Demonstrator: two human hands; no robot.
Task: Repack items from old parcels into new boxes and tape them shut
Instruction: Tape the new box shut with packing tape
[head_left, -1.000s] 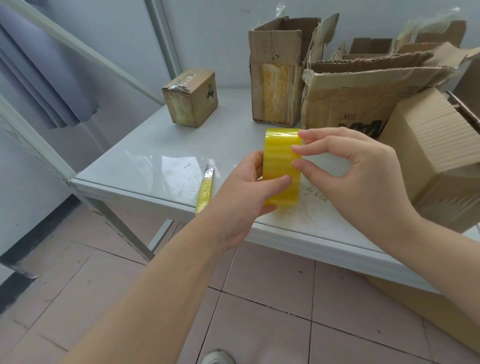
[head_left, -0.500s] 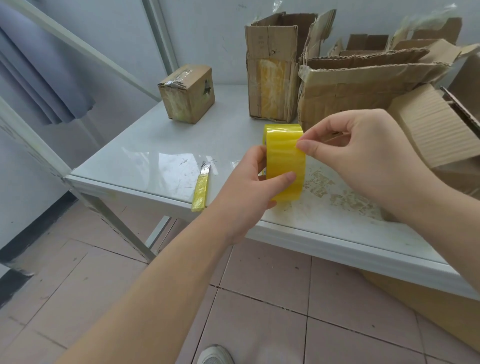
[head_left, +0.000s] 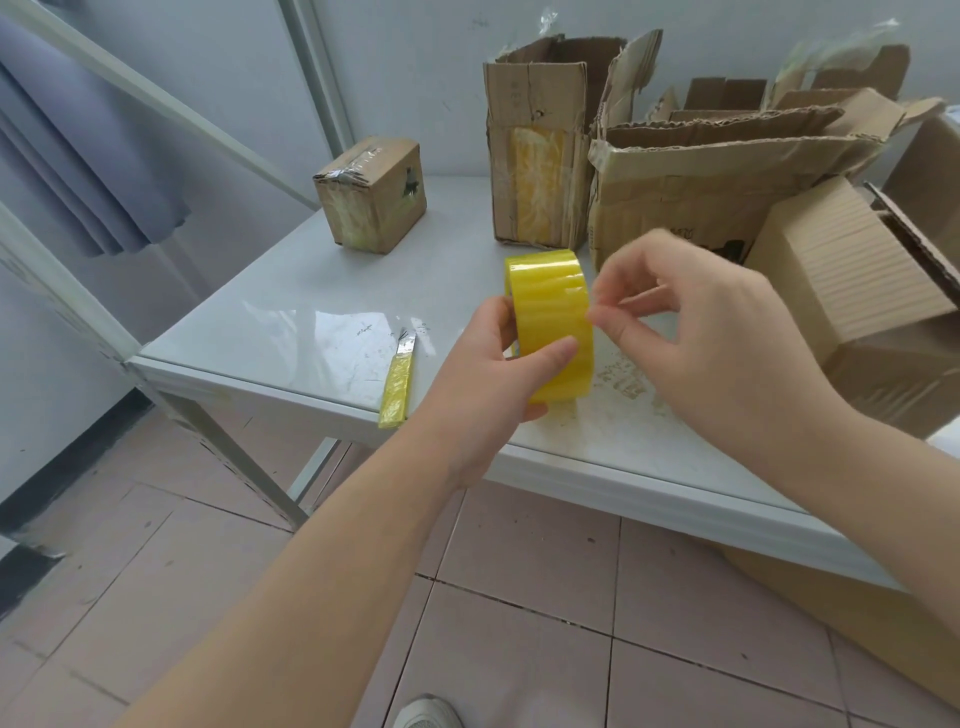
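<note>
Both my hands are at the tape (head_left: 550, 322), held up over the near edge of the table (head_left: 291, 332), in front of the open boxes (head_left: 701, 171). My left hand (head_left: 493, 379) grips the tape, thumb across its yellow band; it stands on edge, its axis running left to right. My right hand (head_left: 717, 343) is just beside the right rim, thumb and forefinger tips close together; whether they pinch the loose end I cannot tell. I judge the end must peel across this axis, not along it.
</note>
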